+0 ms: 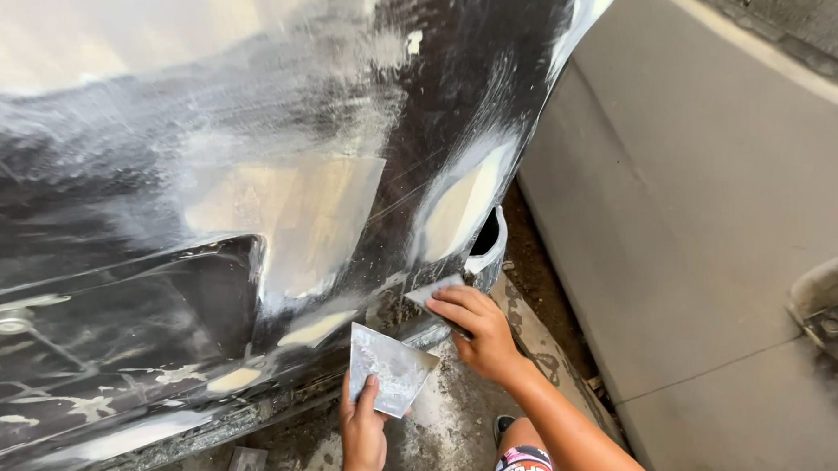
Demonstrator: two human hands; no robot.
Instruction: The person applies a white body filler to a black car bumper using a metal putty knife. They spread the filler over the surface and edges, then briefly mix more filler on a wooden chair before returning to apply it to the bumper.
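Low against the car panel [279, 222], right hand [478, 331] pinches a small scraper [435, 291]; below it, left hand [363, 428], fingers pressed together, grips a square metal plate [388, 367].

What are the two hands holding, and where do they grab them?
Left hand pinches the square grey metal mixing plate by its lower corner. Right hand presses a small grey spreader blade by its back edge.

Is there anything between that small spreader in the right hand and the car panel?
Nothing visible: the right hand presses the small grey flat spreader straight against the black sanded car panel's lower edge.
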